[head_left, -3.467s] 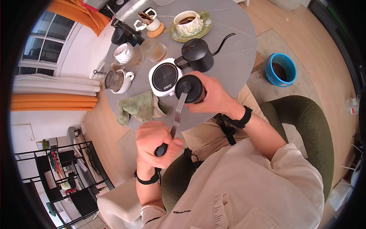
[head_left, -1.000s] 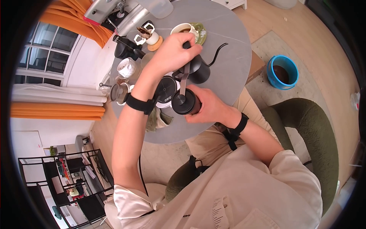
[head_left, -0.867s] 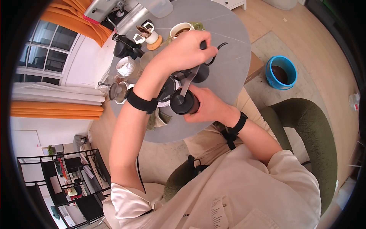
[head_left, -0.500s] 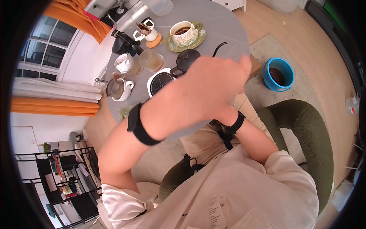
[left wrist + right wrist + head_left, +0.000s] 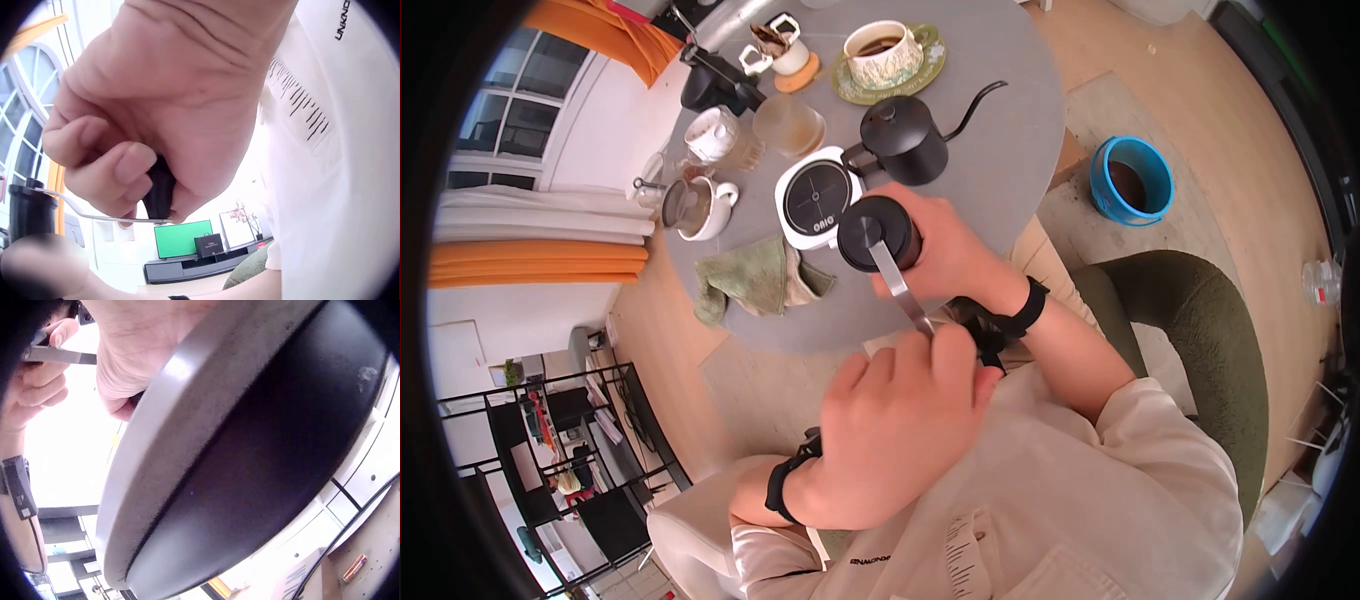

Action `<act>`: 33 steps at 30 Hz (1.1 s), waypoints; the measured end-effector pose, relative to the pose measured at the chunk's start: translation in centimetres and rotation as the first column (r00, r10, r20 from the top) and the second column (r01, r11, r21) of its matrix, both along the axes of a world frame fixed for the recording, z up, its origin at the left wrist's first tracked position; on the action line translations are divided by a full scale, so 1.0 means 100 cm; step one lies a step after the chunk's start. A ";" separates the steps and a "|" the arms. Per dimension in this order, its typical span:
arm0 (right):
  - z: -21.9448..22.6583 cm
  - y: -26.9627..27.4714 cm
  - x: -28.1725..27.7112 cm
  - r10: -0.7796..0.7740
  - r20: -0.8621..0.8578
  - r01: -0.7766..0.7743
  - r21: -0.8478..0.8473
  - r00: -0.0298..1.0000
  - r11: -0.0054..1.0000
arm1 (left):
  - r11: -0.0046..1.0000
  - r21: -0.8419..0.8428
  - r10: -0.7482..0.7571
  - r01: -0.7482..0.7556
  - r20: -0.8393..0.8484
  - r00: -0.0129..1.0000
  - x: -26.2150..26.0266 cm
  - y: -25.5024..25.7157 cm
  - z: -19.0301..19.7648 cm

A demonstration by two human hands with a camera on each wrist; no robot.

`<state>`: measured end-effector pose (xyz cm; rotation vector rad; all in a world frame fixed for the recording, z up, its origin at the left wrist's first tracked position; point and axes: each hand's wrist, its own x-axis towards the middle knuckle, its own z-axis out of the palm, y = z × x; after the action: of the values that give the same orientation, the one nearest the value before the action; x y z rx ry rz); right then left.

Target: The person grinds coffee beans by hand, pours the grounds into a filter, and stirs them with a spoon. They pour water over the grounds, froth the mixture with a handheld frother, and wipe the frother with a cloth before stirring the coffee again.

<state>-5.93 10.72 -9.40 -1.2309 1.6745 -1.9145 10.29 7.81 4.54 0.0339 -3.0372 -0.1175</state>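
Observation:
A black hand coffee grinder (image 5: 863,240) is held over the near edge of the grey round table (image 5: 1000,170). My right hand (image 5: 950,255) wraps round its body from the side. With curled fingers my left hand (image 5: 900,430) grips the black knob (image 5: 161,187) at the end of the metal crank (image 5: 900,290), which points toward my chest. In the head view that knob is hidden beneath the left hand. Just beyond the grinder are a white-rimmed hot plate (image 5: 817,197) with a round black top and a black gooseneck kettle (image 5: 905,140).
A green cloth (image 5: 750,280) lies at the table's near left. Cups, including a white one (image 5: 718,208), and a glass (image 5: 790,125) stand along the left side. At the back a cup of dark liquid (image 5: 884,58) sits on a green saucer. A blue bucket (image 5: 1132,180) stands on the floor.
My left hand has swung the crank round, going away over the kettle, then right, and back toward my chest. My right hand keeps holding the grinder in much the same place.

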 end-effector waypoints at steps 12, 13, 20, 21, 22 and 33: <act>0.006 0.008 -0.009 0.206 0.196 -0.212 0.008 0.959 0.977 | 0.886 0.004 0.451 -0.464 0.233 0.862 0.026 -0.047 0.014; 0.010 0.010 -0.012 0.255 0.225 -0.271 0.043 0.940 0.962 | 0.887 0.003 0.448 -0.463 0.244 0.860 0.024 -0.056 0.016; 0.029 0.018 -0.027 0.404 0.348 -0.474 0.144 0.846 0.868 | 0.909 0.133 0.334 -0.395 0.331 0.882 -0.004 -0.125 0.022; 0.032 0.019 -0.027 0.400 0.351 -0.469 0.139 0.847 0.872 | 0.908 0.160 0.321 -0.388 0.330 0.888 -0.007 -0.135 0.021; 0.036 0.020 -0.029 0.405 0.341 -0.475 0.155 0.848 0.866 | 0.916 0.197 0.269 -0.349 0.343 0.900 -0.009 -0.149 0.019; 0.059 0.029 -0.039 0.444 0.304 -0.534 0.375 0.843 0.758 | 0.980 0.139 0.058 -0.144 0.493 0.868 -0.143 -0.199 0.031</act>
<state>-9.85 13.62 -3.50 -1.1051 1.3930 -1.1988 -4.00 -12.06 7.67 0.2797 -3.5091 -0.4250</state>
